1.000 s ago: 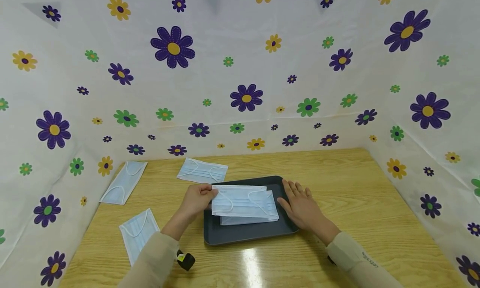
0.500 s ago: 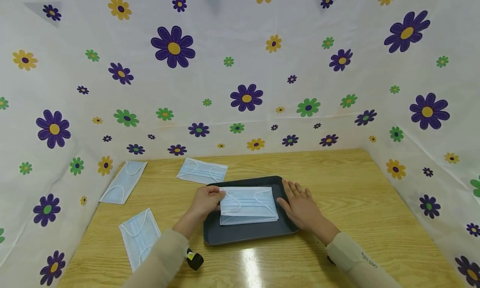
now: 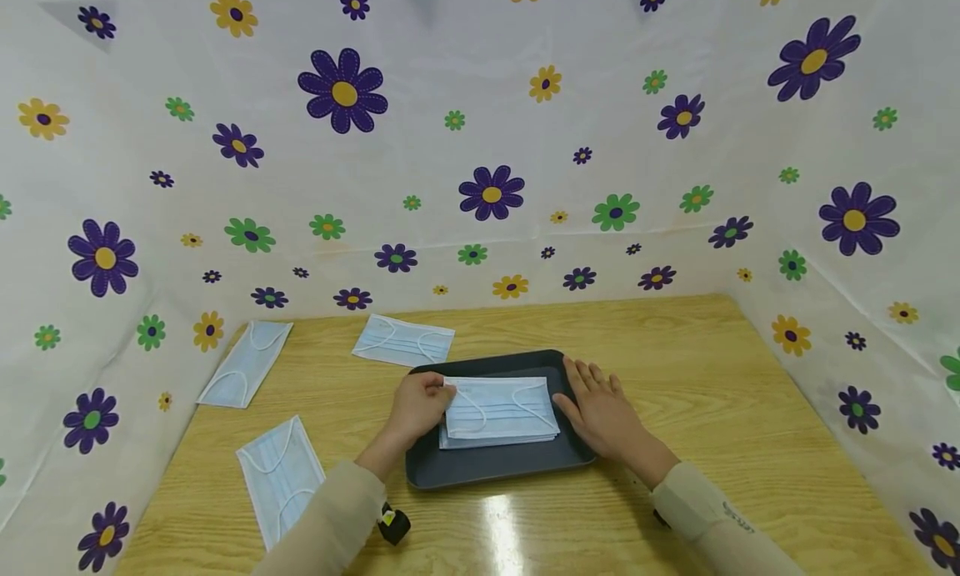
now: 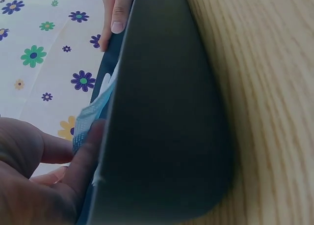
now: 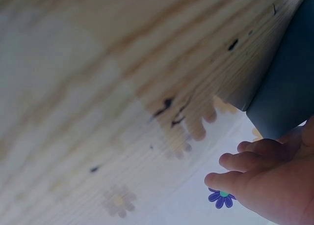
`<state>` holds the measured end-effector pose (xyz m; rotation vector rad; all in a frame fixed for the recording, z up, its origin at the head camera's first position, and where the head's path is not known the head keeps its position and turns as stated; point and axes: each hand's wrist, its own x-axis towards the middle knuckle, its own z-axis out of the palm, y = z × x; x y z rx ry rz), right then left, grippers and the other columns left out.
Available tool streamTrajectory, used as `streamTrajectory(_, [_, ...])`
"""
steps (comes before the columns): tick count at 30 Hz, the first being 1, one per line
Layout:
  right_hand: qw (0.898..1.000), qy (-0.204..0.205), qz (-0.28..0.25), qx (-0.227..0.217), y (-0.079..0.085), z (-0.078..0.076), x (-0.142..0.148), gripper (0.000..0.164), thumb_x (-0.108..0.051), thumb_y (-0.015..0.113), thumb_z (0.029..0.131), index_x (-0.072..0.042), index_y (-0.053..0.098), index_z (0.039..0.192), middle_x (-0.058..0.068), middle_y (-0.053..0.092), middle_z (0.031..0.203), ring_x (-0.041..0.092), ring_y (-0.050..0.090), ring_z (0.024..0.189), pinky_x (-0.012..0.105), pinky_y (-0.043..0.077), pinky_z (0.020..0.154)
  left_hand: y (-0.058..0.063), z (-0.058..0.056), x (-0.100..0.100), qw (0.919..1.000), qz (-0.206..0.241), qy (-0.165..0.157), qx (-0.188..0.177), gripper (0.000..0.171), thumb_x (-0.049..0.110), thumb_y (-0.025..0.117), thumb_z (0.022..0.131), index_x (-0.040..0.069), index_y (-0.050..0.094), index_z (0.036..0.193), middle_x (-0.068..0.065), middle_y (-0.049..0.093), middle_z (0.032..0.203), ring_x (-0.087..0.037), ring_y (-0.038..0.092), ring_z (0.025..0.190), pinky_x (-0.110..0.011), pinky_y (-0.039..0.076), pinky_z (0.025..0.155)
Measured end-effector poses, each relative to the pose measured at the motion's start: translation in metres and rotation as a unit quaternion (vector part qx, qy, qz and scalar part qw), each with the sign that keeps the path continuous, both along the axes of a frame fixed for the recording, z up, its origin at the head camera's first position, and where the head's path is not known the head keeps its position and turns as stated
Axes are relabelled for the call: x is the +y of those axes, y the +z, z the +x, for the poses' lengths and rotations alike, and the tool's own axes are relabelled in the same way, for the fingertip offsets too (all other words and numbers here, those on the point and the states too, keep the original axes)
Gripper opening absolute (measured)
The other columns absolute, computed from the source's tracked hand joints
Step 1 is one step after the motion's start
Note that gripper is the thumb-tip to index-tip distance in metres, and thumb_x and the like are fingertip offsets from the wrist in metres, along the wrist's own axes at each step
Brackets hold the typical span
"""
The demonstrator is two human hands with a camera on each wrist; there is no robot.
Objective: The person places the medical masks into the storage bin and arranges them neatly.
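A dark grey tray [image 3: 495, 469] lies mid-table with a small stack of pale blue face masks in it. My left hand [image 3: 420, 407] pinches the left end of the top face mask [image 3: 501, 408] between thumb and fingers, over the tray's left rim. In the left wrist view that mask end [image 4: 91, 118] is bent up between the left hand's thumb and fingers, partly hidden by the tray wall [image 4: 162, 112]. My right hand [image 3: 606, 413] rests on the tray's right edge, its fingers extended. The right wrist view shows its fingers [image 5: 250, 161] beside the tray's outer side.
Further face masks lie on the wooden table: one at the far left [image 3: 246, 364], one behind the tray [image 3: 403, 340], one near the left forearm [image 3: 279, 476], partly covered by the sleeve. A flower-printed white cloth [image 3: 420, 76] encloses the table's back and sides.
The left hand has moved right and slightly down with the pinched mask, which now lies more squarely over the masks beneath it. The right hand and tray have stayed put.
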<state>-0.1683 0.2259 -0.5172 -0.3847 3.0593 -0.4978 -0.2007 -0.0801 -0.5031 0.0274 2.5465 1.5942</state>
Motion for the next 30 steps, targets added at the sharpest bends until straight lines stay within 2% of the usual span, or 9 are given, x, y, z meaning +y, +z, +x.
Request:
streamTrajectory(3, [1.000,0.001,0.001,0.001,-0.0003,-0.0003,0.0002,0.070,-0.041,0.043,0.114,0.002,0.024,0.165,0.032,0.035,0.165,0.054,0.032,0.153,0.076,0.023,0.121,0.0022,-0.0010,-0.0008,0.9972,-0.062,0.001,0.043,0.025,0.008,0.071,0.097,-0.010,0.074,0.114,-0.023,0.078,0.100,-0.022,0.074,0.082,-0.038,0.062,0.069])
streamTrajectory(6, [1.000,0.002,0.002,0.000,-0.0006,-0.0005,0.0007,0.070,-0.042,0.043,0.114,0.002,0.023,0.165,0.032,0.034,0.166,0.054,0.032,0.154,0.076,0.023,0.121,0.0025,-0.0014,-0.0023,0.9938,-0.092,-0.003,0.062,0.025,0.009,0.072,0.096,-0.010,0.074,0.113,-0.022,0.079,0.098,-0.024,0.074,0.083,-0.040,0.062,0.070])
streamTrajectory(11, [1.000,0.002,0.001,0.001,-0.0008,-0.0006,0.0012,0.071,-0.041,0.043,0.114,0.002,0.023,0.166,0.032,0.034,0.165,0.055,0.032,0.153,0.075,0.023,0.121,0.0022,0.0014,-0.0052,0.9922,-0.096,-0.013,0.077,0.029,0.009,0.072,0.096,-0.012,0.073,0.115,-0.022,0.077,0.094,-0.022,0.069,0.076,-0.038,0.059,0.066])
streamTrajectory(13, [1.000,0.002,0.001,0.002,-0.0010,-0.0006,0.0013,0.071,-0.041,0.043,0.114,0.002,0.023,0.166,0.033,0.034,0.165,0.055,0.032,0.153,0.075,0.024,0.121,-0.0027,0.0007,-0.0073,0.9901,-0.097,-0.020,0.100,0.030,0.011,0.071,0.096,-0.013,0.073,0.115,-0.021,0.076,0.093,-0.020,0.068,0.074,-0.035,0.057,0.062])
streamTrajectory(16, [1.000,0.002,0.000,0.004,-0.0015,-0.0005,0.0016,0.071,-0.041,0.043,0.114,0.002,0.022,0.166,0.033,0.034,0.165,0.056,0.033,0.152,0.075,0.024,0.121,-0.0022,0.0021,-0.0085,0.9883,-0.093,-0.023,0.118,0.028,0.007,0.070,0.095,-0.014,0.072,0.114,-0.019,0.075,0.086,-0.016,0.066,0.066,-0.032,0.055,0.056])
streamTrajectory(19, [1.000,0.003,-0.003,0.005,-0.0016,-0.0001,0.0014,0.070,-0.041,0.043,0.114,0.002,0.023,0.166,0.033,0.035,0.165,0.056,0.033,0.152,0.076,0.024,0.120,-0.0034,0.0017,-0.0093,0.9890,-0.085,-0.026,0.118,0.026,0.003,0.069,0.095,-0.014,0.072,0.114,-0.015,0.074,0.077,-0.013,0.065,0.056,-0.027,0.051,0.050])
streamTrajectory(20, [1.000,0.004,-0.003,0.005,-0.0016,0.0000,0.0014,0.071,-0.041,0.043,0.114,0.002,0.023,0.166,0.033,0.035,0.165,0.056,0.033,0.152,0.076,0.024,0.120,0.0012,0.0035,-0.0086,0.9908,-0.083,-0.021,0.105,0.026,0.000,0.069,0.094,-0.014,0.071,0.115,-0.014,0.073,0.076,-0.013,0.065,0.054,-0.026,0.051,0.049])
streamTrajectory(22, [1.000,0.004,-0.003,0.005,-0.0014,0.0002,0.0012,0.071,-0.041,0.043,0.114,0.002,0.022,0.166,0.033,0.035,0.165,0.056,0.033,0.152,0.076,0.024,0.120,-0.0007,0.0024,-0.0091,0.9915,-0.084,-0.021,0.097,0.026,-0.001,0.068,0.094,-0.013,0.071,0.117,-0.012,0.073,0.073,-0.012,0.064,0.051,-0.024,0.049,0.048])
streamTrajectory(30, [1.000,0.002,-0.002,-0.006,-0.0001,0.0004,0.0007,0.071,-0.042,0.042,0.114,0.002,0.021,0.166,0.033,0.034,0.165,0.055,0.031,0.153,0.075,0.023,0.121,0.0020,0.0040,-0.0095,0.9869,-0.116,-0.016,0.111,0.026,-0.003,0.072,0.092,-0.011,0.073,0.117,-0.011,0.073,0.075,-0.012,0.063,0.060,-0.024,0.049,0.052])
